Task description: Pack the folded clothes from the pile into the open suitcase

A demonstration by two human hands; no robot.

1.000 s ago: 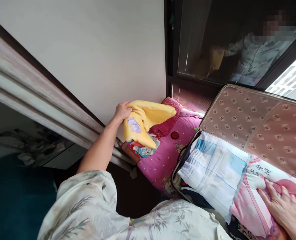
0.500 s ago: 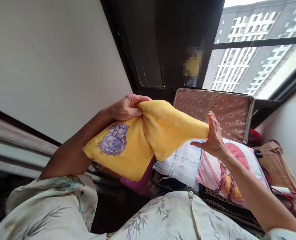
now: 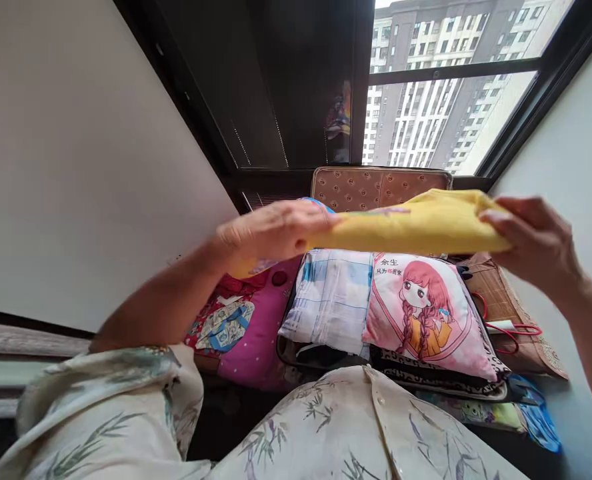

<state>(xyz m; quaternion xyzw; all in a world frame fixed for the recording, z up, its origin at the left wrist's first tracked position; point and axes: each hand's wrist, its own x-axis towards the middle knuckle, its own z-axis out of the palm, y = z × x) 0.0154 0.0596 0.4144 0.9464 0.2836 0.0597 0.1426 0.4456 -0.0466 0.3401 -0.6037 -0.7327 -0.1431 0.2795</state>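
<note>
A cloth (image 3: 416, 223) stretches level between two hands, the left hand (image 3: 271, 230) at its left end and the right hand (image 3: 533, 237) at its right end, above an open suitcase (image 3: 326, 353). Two pillows lie side by side in the suitcase: the checked pillow (image 3: 329, 297) on the left, the cartoon pillow (image 3: 429, 313) touching it on the right. The suitcase lid (image 3: 379, 187) stands behind them, below the window (image 3: 441, 113). A cushion (image 3: 246, 333) lies just left of the suitcase, against the wall (image 3: 86, 173). A mat (image 3: 511, 313) lies right of the pillows.
</note>
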